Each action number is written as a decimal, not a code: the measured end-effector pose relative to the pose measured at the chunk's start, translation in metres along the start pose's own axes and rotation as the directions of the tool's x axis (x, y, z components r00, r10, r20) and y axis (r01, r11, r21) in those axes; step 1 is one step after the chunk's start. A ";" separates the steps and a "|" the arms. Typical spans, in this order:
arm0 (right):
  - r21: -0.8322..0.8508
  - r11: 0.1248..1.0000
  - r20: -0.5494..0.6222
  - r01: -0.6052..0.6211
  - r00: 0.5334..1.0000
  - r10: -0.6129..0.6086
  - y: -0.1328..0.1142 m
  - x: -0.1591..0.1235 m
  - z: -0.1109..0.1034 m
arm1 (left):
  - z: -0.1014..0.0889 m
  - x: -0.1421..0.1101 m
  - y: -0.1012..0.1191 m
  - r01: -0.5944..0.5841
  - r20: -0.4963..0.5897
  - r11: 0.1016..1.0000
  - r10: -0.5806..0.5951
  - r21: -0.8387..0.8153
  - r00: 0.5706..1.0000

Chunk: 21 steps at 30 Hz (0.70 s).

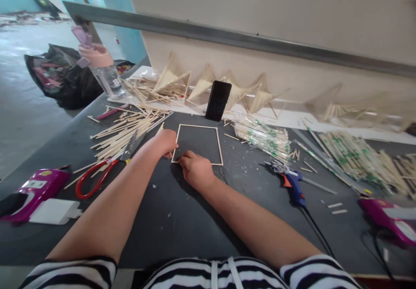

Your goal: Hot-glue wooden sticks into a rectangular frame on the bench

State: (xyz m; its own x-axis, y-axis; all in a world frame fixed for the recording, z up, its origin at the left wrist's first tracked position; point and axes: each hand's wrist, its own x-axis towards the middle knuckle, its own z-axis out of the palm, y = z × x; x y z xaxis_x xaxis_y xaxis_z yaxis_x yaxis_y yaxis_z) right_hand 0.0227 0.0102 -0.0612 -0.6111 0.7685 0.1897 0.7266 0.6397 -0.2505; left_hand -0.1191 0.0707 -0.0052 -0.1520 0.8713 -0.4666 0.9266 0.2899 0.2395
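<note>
A square frame of thin wooden sticks [219, 144] lies flat on the dark table [182, 219]. My left hand [166, 142] rests at the frame's left side, fingers curled down onto its left stick. At the near edge my right hand [195, 170] has its fingers pressed together on the lower-left corner. Both hands touch the frame.
Left: loose sticks [125, 131], red-handled scissors [97, 177], a purple device [34, 189], a pink bottle [102, 70]. A black phone [218, 100] leans behind the frame beside stick-built fans [169, 79]. Right: wrapped stick bundles [263, 136], a blue glue gun [292, 183], another purple device [390, 219].
</note>
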 end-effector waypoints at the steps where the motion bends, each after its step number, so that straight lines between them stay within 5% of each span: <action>1: -0.007 1.000 -0.001 0.001 1.000 -0.001 0.000 0.000 0.000 | 0.000 -0.001 0.000 -0.004 0.005 1.000 0.004 0.008 1.000; 14: -0.005 1.000 -0.055 -0.008 0.998 0.007 -0.006 -0.003 -0.006 | -0.003 -0.005 0.001 -0.032 -0.011 0.999 0.032 0.033 0.999; 21: 0.201 0.976 -0.230 -0.090 0.964 0.136 0.026 -0.001 -0.046 | -0.001 -0.002 0.001 0.001 0.012 1.000 -0.001 -0.019 1.000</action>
State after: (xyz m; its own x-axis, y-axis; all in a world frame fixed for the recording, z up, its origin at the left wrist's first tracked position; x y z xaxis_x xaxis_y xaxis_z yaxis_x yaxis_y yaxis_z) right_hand 0.0566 0.0262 -0.0241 -0.4178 0.8310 0.3672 0.7008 0.5520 -0.4519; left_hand -0.1179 0.0696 -0.0032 -0.1487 0.8662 -0.4771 0.9198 0.2984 0.2549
